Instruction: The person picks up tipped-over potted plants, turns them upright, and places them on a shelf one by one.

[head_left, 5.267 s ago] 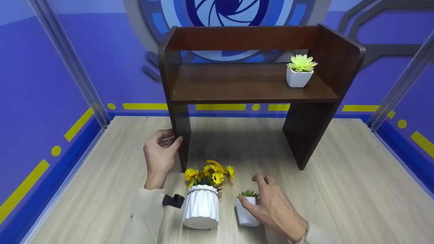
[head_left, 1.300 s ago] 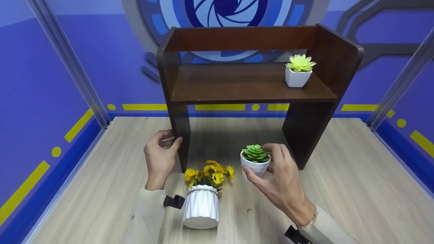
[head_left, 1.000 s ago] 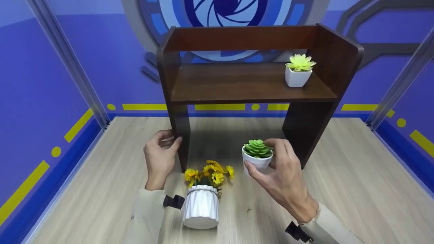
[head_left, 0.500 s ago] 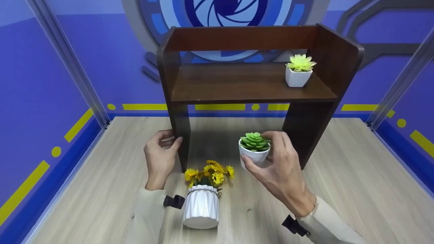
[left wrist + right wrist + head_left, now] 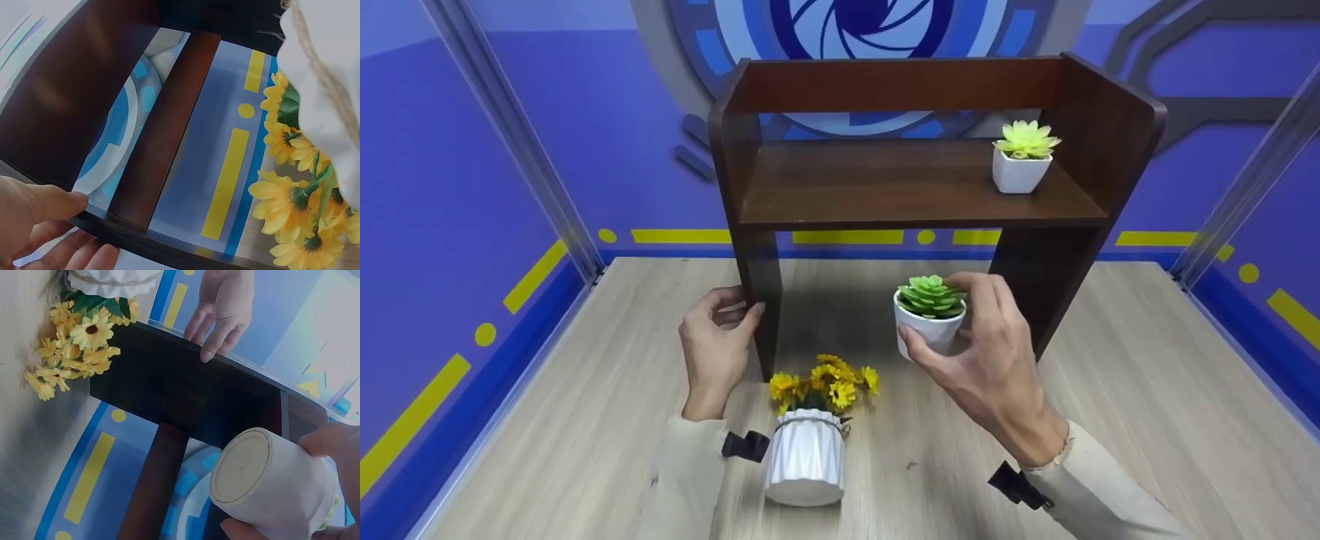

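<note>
My right hand point(image 5: 994, 356) grips a small round white pot with a green succulent point(image 5: 931, 298), thumb on the near side and fingers round the far side. It is held up off the table in front of the shelf's lower opening. In the right wrist view the pot's pale underside point(image 5: 242, 467) faces the camera. My left hand point(image 5: 715, 349) pinches the front edge of the dark brown wooden shelf point(image 5: 915, 180) at its left side panel. The left wrist view shows the thumb point(image 5: 59, 203) inside the panel and the fingers outside.
A ribbed white pot point(image 5: 805, 457) with yellow flowers and twine stands on the table point(image 5: 660, 480) between my forearms. On the upper board, at right, sits a square white pot with a pale yellow-green succulent point(image 5: 1022, 169). Blue-purple walls point(image 5: 442, 187) enclose the table.
My right hand has taken the green succulent's pot from the table and lifted it, and keeps rising slightly. The left hand, shelf and other two pots stay put.
</note>
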A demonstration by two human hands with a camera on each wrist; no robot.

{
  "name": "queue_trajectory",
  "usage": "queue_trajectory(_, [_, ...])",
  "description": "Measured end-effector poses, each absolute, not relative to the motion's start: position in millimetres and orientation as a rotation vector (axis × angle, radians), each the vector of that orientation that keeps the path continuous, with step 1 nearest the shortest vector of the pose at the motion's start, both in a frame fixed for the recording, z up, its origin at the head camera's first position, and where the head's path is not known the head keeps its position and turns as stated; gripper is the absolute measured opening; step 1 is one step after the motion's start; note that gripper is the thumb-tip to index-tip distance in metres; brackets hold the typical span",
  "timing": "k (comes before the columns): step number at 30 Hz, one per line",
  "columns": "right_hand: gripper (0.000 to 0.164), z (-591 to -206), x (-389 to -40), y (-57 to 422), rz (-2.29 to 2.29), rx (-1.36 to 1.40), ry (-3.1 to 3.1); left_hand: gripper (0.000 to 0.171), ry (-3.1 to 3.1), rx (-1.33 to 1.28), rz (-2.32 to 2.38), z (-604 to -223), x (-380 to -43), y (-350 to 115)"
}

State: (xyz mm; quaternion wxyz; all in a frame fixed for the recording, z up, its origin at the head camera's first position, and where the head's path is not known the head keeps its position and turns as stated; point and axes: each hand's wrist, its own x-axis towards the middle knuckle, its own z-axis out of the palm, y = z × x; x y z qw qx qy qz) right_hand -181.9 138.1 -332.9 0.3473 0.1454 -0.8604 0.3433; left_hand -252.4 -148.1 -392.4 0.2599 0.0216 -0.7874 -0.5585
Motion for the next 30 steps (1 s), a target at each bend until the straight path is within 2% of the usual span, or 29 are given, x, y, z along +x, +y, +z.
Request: queue_trajectory(30, [0.064, -305.9, -190.6, 139.8, 0.913, 0.375, -2.207, 0.025, -2.124, 0.058, -1.514, -391.5, -252.7, -148.2])
